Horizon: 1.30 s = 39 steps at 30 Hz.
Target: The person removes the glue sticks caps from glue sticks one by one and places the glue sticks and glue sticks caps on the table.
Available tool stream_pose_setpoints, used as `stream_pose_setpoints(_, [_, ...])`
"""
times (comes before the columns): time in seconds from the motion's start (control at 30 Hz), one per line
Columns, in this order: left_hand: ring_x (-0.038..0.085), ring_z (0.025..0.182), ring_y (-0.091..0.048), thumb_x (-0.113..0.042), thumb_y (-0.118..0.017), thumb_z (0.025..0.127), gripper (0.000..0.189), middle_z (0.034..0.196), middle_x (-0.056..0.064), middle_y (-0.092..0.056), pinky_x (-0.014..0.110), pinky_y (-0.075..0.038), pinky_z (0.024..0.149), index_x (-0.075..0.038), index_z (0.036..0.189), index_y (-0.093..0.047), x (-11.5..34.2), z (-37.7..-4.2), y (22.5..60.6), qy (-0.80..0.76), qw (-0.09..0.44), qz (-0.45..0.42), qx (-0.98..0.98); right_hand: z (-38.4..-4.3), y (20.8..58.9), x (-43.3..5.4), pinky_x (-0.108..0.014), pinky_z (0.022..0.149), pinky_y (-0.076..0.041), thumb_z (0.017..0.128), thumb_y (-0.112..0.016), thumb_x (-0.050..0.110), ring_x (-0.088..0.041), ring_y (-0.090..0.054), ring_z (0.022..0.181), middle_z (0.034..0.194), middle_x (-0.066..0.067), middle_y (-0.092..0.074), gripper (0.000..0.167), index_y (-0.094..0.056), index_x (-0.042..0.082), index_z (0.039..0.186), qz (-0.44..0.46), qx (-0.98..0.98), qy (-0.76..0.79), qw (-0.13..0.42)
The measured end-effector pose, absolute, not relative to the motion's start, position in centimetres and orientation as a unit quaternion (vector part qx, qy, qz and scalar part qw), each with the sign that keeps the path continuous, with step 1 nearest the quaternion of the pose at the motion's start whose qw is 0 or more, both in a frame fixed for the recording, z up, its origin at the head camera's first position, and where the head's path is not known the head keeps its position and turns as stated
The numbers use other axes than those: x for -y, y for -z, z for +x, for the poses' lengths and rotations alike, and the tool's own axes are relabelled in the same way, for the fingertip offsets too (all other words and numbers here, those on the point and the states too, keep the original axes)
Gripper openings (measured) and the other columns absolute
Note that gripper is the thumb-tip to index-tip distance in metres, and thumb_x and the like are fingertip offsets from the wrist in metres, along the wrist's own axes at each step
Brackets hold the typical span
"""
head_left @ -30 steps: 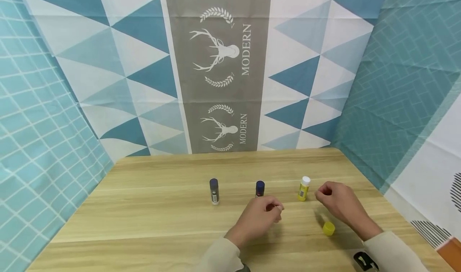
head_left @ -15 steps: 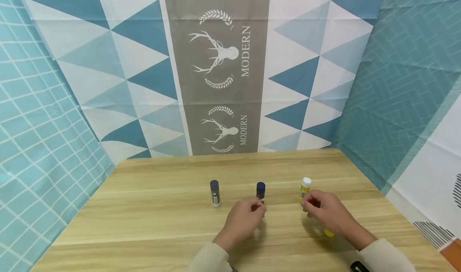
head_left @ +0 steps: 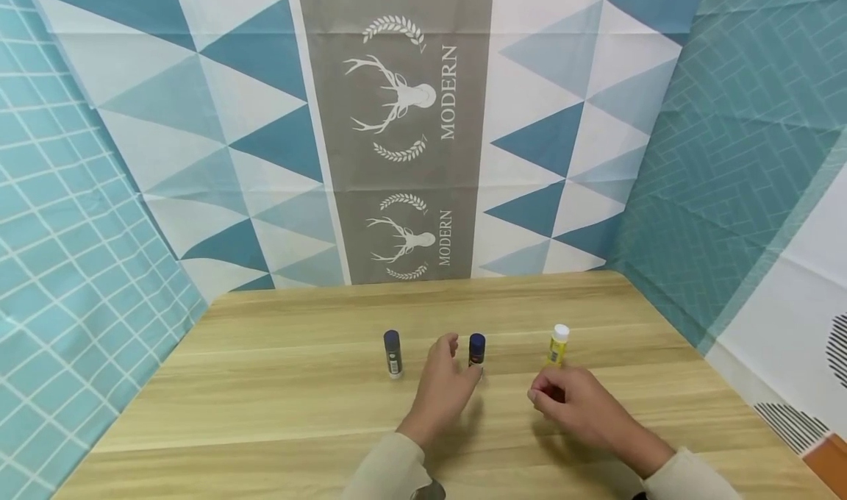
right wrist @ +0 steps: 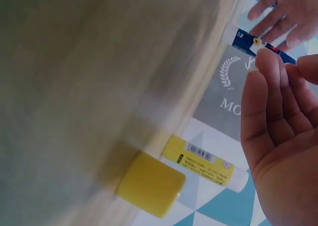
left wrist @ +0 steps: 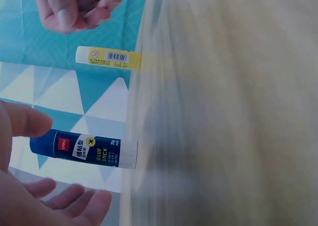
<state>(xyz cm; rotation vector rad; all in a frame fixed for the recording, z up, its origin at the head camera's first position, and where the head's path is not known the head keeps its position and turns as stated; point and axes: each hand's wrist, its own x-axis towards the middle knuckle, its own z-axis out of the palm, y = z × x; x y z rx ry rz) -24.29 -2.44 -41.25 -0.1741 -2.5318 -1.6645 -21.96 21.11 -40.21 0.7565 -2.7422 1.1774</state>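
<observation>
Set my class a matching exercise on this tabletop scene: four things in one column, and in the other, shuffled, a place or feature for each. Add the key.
Things
1. Blue glue stick
2. Yellow glue stick
3. Dark grey glue stick
4. Short yellow cylinder

Places and features
A. Seen in the right wrist view, but not in the head view
B. Stands farthest left of the three sticks in the head view
C. Has a white cap on top
D. Stands between the other two sticks in the head view

Right pairs: 1-D, 2-C, 3-B, 4-A
</observation>
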Motion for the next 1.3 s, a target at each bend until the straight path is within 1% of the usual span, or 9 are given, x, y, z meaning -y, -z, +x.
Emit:
stream_pose_setpoints(0.23, [0.035, 0.127, -0.05, -0.021, -0.067, 0.093, 0.064, 0.137, 0.017, -0.05, 0.052, -0.042, 0.104, 0.004, 0.146, -0.041, 1.5, -25.2, 41.6, 0.542, 0.038, -0.055, 0.837, -21.2, 40.7, -21.4, -0.025, 0.059, -0.049, 0.099, -0.065, 0.024, -0.003, -0.053, 0.067, 0.075, 0.012, -0.061, 0.015, -0.068, 0.016, 0.087, 0.265, 0.885, -0.383, 0.022])
stream_pose_setpoints(0.4, [0.036, 0.124, -0.051, -0.021, -0.067, 0.091, 0.064, 0.131, 0.017, -0.051, 0.053, -0.042, 0.103, 0.004, 0.145, -0.042, 1.0, -25.8, 41.8, 0.561, 0.034, -0.055, 0.825, -20.7, 40.7, -21.4, -0.025, 0.058, -0.048, 0.099, -0.064, 0.023, -0.002, -0.053, 0.065, 0.073, 0.013, -0.06, 0.014, -0.068, 0.016, 0.087, 0.273, 0.88, -0.387, 0.011])
stream_pose_setpoints(0.53, [0.031, 0.116, -0.055, -0.022, -0.069, 0.09, 0.061, 0.125, 0.015, -0.052, 0.051, -0.044, 0.101, 0.004, 0.141, -0.046, 0.9, -26.4, 41.9, 0.582, 0.024, -0.066, 0.81, -20.5, 40.7, -21.4, -0.025, 0.059, -0.048, 0.099, -0.064, 0.024, -0.002, -0.053, 0.065, 0.074, 0.013, -0.06, 0.014, -0.069, 0.017, 0.088, 0.264, 0.884, -0.386, -0.009])
stream_pose_setpoints(0.7, [0.022, 0.091, -0.057, -0.015, -0.066, 0.09, 0.04, 0.102, 0.01, -0.058, 0.042, -0.049, 0.085, 0.006, 0.122, -0.056, 1.0, -27.1, 42.2, 0.586, 0.013, -0.1, 0.804, -20.4, 40.6, -21.2, -0.025, 0.058, -0.048, 0.1, -0.063, 0.025, -0.003, -0.053, 0.065, 0.074, 0.013, -0.06, 0.015, -0.069, 0.017, 0.09, 0.255, 0.887, -0.384, -0.03])
stream_pose_setpoints(0.77, [0.019, 0.076, -0.054, -0.012, -0.064, 0.091, 0.02, 0.086, 0.006, -0.056, 0.036, -0.048, 0.073, 0.003, 0.104, -0.06, 1.0, -27.3, 42.3, 0.585, 0.006, -0.105, 0.804, -20.3, 40.6, -21.2, -0.025, 0.058, -0.048, 0.1, -0.063, 0.025, -0.003, -0.053, 0.065, 0.074, 0.012, -0.061, 0.015, -0.07, 0.017, 0.09, 0.256, 0.886, -0.385, -0.033])
stream_pose_setpoints(0.83, [0.015, 0.064, -0.049, -0.011, -0.062, 0.092, 0.01, 0.074, 0.001, -0.052, 0.03, -0.044, 0.062, -0.003, 0.087, -0.057, 1.0, -27.5, 42.4, 0.583, 0.0, -0.1, 0.807, -20.3, 40.4, -21.1, -0.025, 0.058, -0.048, 0.1, -0.062, 0.025, -0.003, -0.053, 0.065, 0.074, 0.012, -0.061, 0.015, -0.07, 0.016, 0.09, 0.256, 0.887, -0.383, -0.035])
stream_pose_setpoints(0.93, [0.012, 0.049, -0.04, -0.012, -0.059, 0.096, 0.027, 0.059, -0.002, -0.043, 0.026, -0.036, 0.05, -0.012, 0.072, -0.045, 0.9, -27.6, 42.5, 0.58, -0.01, -0.102, 0.808, -20.2, 40.3, -21.0, -0.025, 0.059, -0.048, 0.1, -0.062, 0.025, -0.003, -0.054, 0.066, 0.075, 0.012, -0.061, 0.016, -0.07, 0.016, 0.09, 0.255, 0.886, -0.386, -0.037])
stream_pose_setpoints(1.07, [0.01, 0.047, -0.04, -0.018, -0.057, 0.1, 0.03, 0.058, -0.005, -0.041, 0.025, -0.035, 0.048, -0.016, 0.073, -0.045, 0.8, -27.6, 42.5, 0.577, -0.026, -0.109, 0.809, -20.1, 40.4, -21.1, -0.025, 0.06, -0.048, 0.101, -0.062, 0.026, -0.004, -0.054, 0.068, 0.077, 0.011, -0.063, 0.016, -0.07, 0.015, 0.091, 0.252, 0.882, -0.396, -0.04])
stream_pose_setpoints(1.3, [0.012, 0.05, -0.045, -0.025, -0.056, 0.103, 0.024, 0.064, -0.003, -0.045, 0.028, -0.04, 0.049, -0.013, 0.083, -0.048, 1.0, -27.2, 42.4, 0.587, -0.042, -0.107, 0.801, -20.0, 40.6, -21.2, -0.025, 0.062, -0.049, 0.101, -0.061, 0.026, -0.003, -0.055, 0.069, 0.078, 0.01, -0.063, 0.016, -0.07, 0.016, 0.092, 0.259, 0.876, -0.404, -0.052])
